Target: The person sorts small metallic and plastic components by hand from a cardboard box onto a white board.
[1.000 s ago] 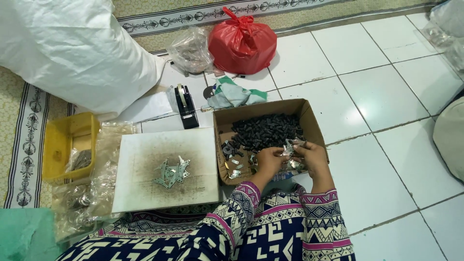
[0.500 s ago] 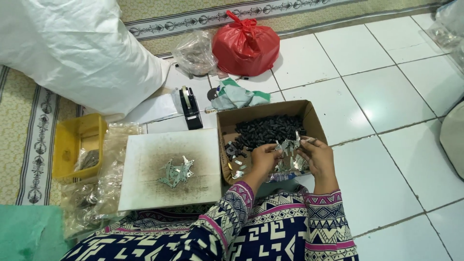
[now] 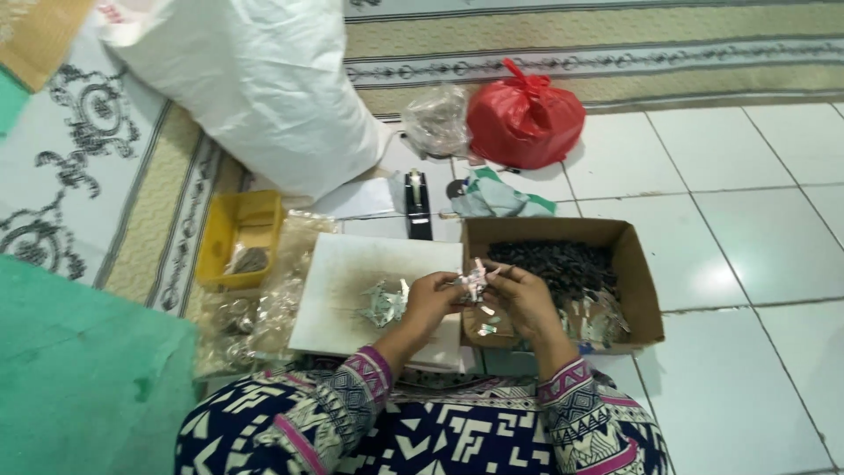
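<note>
Silvery foil piece (image 3: 476, 281) is sitting at centre frame, pinched between the left hand (image 3: 431, 303) and right hand (image 3: 524, 301), fingers of both clamping on it above the cardboard box (image 3: 640, 280) (likely so scraps are dropping inside), beside the white board (image 3: 352, 281).

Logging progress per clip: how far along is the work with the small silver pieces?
Done: a small pile of silver pieces lies on the white board. In hand: left hand and right hand pinch one small shiny piece. Left: many dark parts and silver bits fill the cardboard box.
</note>
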